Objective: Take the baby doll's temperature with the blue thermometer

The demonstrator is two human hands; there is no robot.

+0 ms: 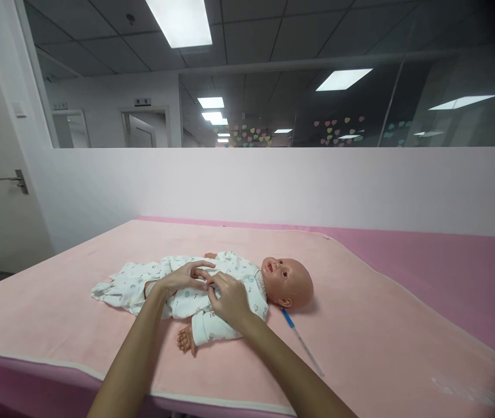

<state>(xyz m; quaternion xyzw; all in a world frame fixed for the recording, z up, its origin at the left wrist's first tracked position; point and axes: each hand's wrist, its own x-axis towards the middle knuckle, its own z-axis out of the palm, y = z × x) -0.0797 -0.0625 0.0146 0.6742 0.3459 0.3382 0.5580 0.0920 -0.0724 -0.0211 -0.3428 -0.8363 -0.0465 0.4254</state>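
A baby doll (293, 283) lies on its back with its head to the right, dressed in a white printed romper (132, 284). Over the front of the romper my two hands meet. My left hand (190, 275) has its fingers curled, thumb and fingertips at the cloth of the doll's belly. Bent and pressed together, the fingers of my right hand (230, 297) pinch at the front of the romper beside the left fingertips. What lies between the fingertips is too small to make out; it may be the cloth's edge. The doll's near hand (186, 339) sticks out of its sleeve.
Beside the doll's head lies a thin stick with a blue end (288, 319). A pale pink mat (382, 348) covers the pink table (447, 273). Behind it stands a white wall (273, 186) with a window above. A door (7, 191) is at the left.
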